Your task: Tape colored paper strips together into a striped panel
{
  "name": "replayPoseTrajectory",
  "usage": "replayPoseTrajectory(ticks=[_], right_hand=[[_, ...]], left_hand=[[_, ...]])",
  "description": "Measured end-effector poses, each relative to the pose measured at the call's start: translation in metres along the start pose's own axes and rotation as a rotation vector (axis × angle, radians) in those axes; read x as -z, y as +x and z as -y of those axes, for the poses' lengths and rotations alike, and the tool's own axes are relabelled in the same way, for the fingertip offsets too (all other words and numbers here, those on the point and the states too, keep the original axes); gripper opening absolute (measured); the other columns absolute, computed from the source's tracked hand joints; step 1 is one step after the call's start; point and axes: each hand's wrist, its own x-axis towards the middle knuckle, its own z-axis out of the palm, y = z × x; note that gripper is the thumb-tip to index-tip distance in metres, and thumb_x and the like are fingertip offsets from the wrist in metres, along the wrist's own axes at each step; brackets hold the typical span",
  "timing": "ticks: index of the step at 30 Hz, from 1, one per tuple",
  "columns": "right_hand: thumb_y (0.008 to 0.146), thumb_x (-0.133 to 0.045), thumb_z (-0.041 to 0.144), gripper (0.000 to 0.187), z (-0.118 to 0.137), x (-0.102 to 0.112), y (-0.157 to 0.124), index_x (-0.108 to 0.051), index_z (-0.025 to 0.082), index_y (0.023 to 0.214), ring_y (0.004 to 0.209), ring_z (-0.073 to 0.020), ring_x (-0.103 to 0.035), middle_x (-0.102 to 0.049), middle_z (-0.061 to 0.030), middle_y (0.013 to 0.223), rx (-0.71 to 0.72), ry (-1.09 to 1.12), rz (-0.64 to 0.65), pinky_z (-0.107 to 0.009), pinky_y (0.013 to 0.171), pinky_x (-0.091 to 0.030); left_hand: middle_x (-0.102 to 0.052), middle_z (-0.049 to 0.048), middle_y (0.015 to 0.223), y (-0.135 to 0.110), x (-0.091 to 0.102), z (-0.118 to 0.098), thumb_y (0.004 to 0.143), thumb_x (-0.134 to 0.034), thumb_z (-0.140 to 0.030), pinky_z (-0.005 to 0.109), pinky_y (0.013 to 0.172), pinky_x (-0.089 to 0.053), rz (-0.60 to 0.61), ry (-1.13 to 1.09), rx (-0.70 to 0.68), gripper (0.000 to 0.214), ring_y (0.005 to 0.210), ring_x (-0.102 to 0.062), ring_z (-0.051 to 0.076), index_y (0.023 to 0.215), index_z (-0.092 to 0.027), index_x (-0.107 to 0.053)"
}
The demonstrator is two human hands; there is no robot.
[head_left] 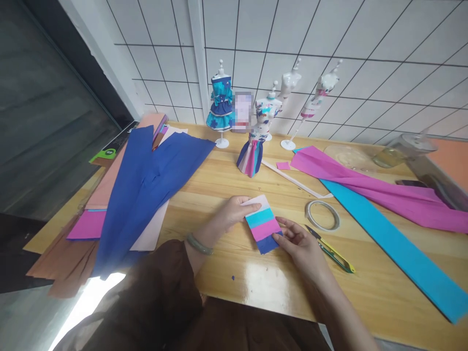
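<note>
Both hands hold a small layered paper piece (262,223) with pale pink, cyan, magenta and blue bands, just above the wooden table (256,278). My left hand (230,213) grips its upper left edge with curled fingers; a green bangle sits on that wrist. My right hand (300,241) pinches its lower right corner. A roll of clear tape (322,215) and a yellow-handled snipper (332,251) lie just right of my right hand.
Blue crepe paper sheets (146,185) lie over pink and brown ones on the left. Magenta paper (373,187) and a cyan strip (398,248) stretch across the right. Several small dress mannequins (252,141) stand at the back by the tiled wall. A glass jar (398,151) lies far right.
</note>
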Motion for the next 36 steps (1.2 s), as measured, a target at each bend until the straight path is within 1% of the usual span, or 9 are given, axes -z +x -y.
replayPoseTrajectory(ticks=[5, 9, 11, 16, 19, 23, 27, 31, 36], right_hand=[[0.063, -0.072, 0.046, 0.059, -0.003, -0.001, 0.003, -0.054, 0.014, 0.109, 0.069, -0.0194, -0.064, -0.068, -0.0051, 0.075, 0.024, -0.073, -0.051, -0.036, 0.066, -0.052], [0.063, -0.07, 0.047, 0.059, -0.002, -0.003, 0.004, -0.054, 0.014, 0.109, 0.06, -0.0164, -0.06, -0.066, -0.0037, 0.071, 0.012, -0.142, -0.073, -0.029, 0.052, -0.049], [0.063, -0.07, 0.048, 0.059, 0.0, -0.002, 0.005, -0.054, 0.013, 0.109, 0.056, -0.015, -0.058, -0.064, -0.0026, 0.068, -0.007, -0.166, -0.079, -0.026, 0.047, -0.046], [0.061, -0.07, 0.05, 0.063, 0.0, 0.001, 0.007, -0.054, 0.013, 0.109, 0.051, -0.0135, -0.056, -0.062, -0.0008, 0.064, -0.032, -0.214, -0.079, -0.026, 0.046, -0.045], [0.063, -0.068, 0.051, 0.061, -0.003, 0.003, 0.01, -0.055, 0.013, 0.108, 0.049, -0.0117, -0.052, -0.061, 0.0003, 0.063, -0.009, -0.264, -0.068, -0.026, 0.045, -0.042], [0.064, -0.067, 0.05, 0.059, -0.005, 0.005, 0.013, -0.055, 0.012, 0.108, 0.046, -0.0104, -0.048, -0.057, 0.0024, 0.059, 0.031, -0.325, -0.067, -0.025, 0.044, -0.038], [0.064, -0.067, 0.05, 0.06, -0.006, 0.007, 0.015, -0.054, 0.012, 0.109, 0.05, -0.011, -0.049, -0.059, 0.0007, 0.063, 0.033, -0.325, -0.04, -0.026, 0.047, -0.039], [0.062, -0.069, 0.05, 0.063, -0.006, 0.009, 0.015, -0.052, 0.012, 0.109, 0.049, -0.0107, -0.049, -0.058, 0.0014, 0.061, 0.009, -0.284, -0.013, -0.026, 0.048, -0.039], [0.063, -0.07, 0.046, 0.059, -0.005, 0.009, 0.013, -0.052, 0.012, 0.108, 0.048, -0.0097, -0.048, -0.056, 0.0019, 0.062, -0.004, -0.261, -0.006, -0.025, 0.046, -0.039]], left_hand=[[-0.064, 0.0019, 0.072, 0.002, 0.007, 0.0, 0.058, -0.076, -0.027, 0.021, 0.058, -0.042, -0.025, 0.139, -0.067, 0.029, 0.061, -0.056, 0.01, 0.079, -0.011, -0.061], [-0.065, 0.002, 0.073, 0.005, 0.011, -0.002, 0.058, -0.073, -0.015, 0.02, 0.058, -0.044, -0.067, 0.176, -0.081, 0.024, 0.063, -0.058, 0.01, 0.077, -0.012, -0.059], [-0.065, 0.0026, 0.072, 0.008, 0.014, -0.001, 0.061, -0.07, -0.013, 0.02, 0.056, -0.043, -0.101, 0.242, -0.081, 0.019, 0.061, -0.058, 0.01, 0.076, -0.012, -0.059], [-0.066, 0.0043, 0.07, 0.012, 0.023, 0.005, 0.068, -0.064, -0.025, 0.022, 0.052, -0.042, -0.136, 0.459, -0.142, 0.016, 0.06, -0.058, 0.013, 0.078, -0.013, -0.063], [-0.068, 0.0049, 0.073, 0.011, 0.025, 0.006, 0.073, -0.06, -0.032, 0.023, 0.056, -0.042, -0.143, 0.544, -0.217, 0.021, 0.065, -0.06, 0.015, 0.079, -0.014, -0.068], [-0.07, 0.0029, 0.077, 0.007, 0.025, 0.001, 0.077, -0.055, -0.035, 0.023, 0.062, -0.043, -0.13, 0.615, -0.298, 0.027, 0.073, -0.061, 0.017, 0.08, -0.015, -0.071], [-0.071, 0.0023, 0.083, 0.005, 0.029, -0.004, 0.079, -0.053, -0.038, 0.024, 0.066, -0.045, -0.177, 0.704, -0.348, 0.031, 0.077, -0.062, 0.018, 0.086, -0.016, -0.072], [-0.07, 0.0029, 0.097, 0.007, 0.032, -0.007, 0.08, -0.052, -0.037, 0.026, 0.074, -0.047, -0.211, 0.723, -0.36, 0.031, 0.088, -0.063, 0.019, 0.094, -0.018, -0.071], [-0.07, 0.003, 0.096, 0.007, 0.034, -0.008, 0.08, -0.052, -0.038, 0.025, 0.072, -0.048, -0.211, 0.727, -0.342, 0.03, 0.087, -0.063, 0.018, 0.092, -0.018, -0.071]])
